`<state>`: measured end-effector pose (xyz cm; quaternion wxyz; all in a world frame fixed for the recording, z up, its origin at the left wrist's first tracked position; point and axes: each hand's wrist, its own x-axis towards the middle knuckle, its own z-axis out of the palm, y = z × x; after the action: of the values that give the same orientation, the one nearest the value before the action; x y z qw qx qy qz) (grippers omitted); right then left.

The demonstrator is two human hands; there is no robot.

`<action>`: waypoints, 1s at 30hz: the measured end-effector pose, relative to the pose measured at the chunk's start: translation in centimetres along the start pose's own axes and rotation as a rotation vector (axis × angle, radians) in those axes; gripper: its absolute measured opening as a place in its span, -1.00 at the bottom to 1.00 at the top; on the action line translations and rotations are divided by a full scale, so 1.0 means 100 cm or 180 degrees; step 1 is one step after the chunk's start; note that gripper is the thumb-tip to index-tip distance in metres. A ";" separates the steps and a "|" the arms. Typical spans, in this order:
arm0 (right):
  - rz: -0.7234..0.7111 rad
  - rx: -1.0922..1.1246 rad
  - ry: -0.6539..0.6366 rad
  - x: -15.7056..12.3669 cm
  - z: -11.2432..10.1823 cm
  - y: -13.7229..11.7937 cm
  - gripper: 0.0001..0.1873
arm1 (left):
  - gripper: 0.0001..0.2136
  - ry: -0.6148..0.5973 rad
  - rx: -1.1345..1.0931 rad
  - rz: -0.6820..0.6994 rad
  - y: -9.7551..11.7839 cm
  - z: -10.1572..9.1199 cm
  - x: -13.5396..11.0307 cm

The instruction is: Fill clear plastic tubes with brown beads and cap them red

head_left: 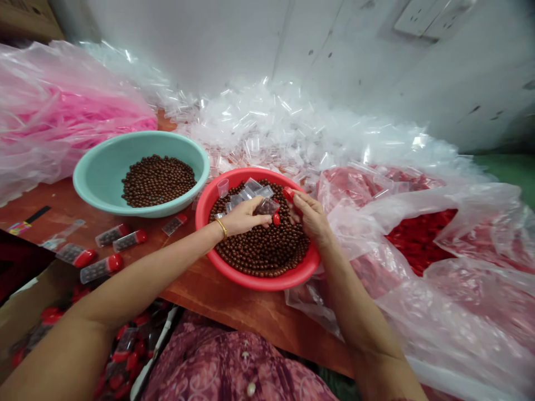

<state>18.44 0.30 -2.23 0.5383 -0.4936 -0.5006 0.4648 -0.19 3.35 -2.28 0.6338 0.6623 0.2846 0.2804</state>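
Observation:
Over a red basin [259, 284] of small brown balls [263, 250], my left hand [242, 217] is closed around a clear plastic tube [267, 206] with brown balls inside. A red cap [276, 218] shows at the tube's near end, by my fingertips; whether it is fixed on is hard to tell. Just to the right, my right hand [312, 218] pinches another red cap [288, 193] between thumb and fingers. Several empty clear tubes [249, 190] lie on the balls behind my left hand.
A teal basin [98, 172] with more brown balls stands left. Filled, red-capped tubes [100, 268] lie before it, and more fill a box [125, 345] below. Loose clear tubes [267, 128] are heaped along the wall. Plastic bags hold red caps [418, 236] right and pink pieces [83, 117] left.

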 end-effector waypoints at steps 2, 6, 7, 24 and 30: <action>-0.0050 0.0018 0.0005 -0.006 0.007 -0.003 -0.56 | -0.80 -0.0143 -0.0155 -0.0110 0.001 0.002 -0.002; -0.0273 -0.0750 -0.0177 -0.015 0.018 -0.004 -0.54 | -0.82 -0.0317 -0.0078 -0.0083 0.003 0.004 -0.006; -0.0464 -0.1020 -0.0221 -0.017 0.019 -0.005 -0.55 | -0.84 -0.0323 -0.0035 -0.0070 0.003 0.004 -0.006; -0.1733 -0.2747 -0.0478 -0.039 0.009 -0.009 -0.53 | -0.77 -0.0081 0.0709 0.0023 0.002 0.009 -0.010; -0.0343 -0.1225 0.0190 -0.020 0.025 -0.014 -0.22 | -0.77 -0.0617 0.1652 0.0070 0.012 0.017 -0.006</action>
<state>15.87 -1.63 -0.98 0.4728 -0.5734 -0.5896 0.3162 0.68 1.70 -1.20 0.4641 0.8293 0.2777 0.1404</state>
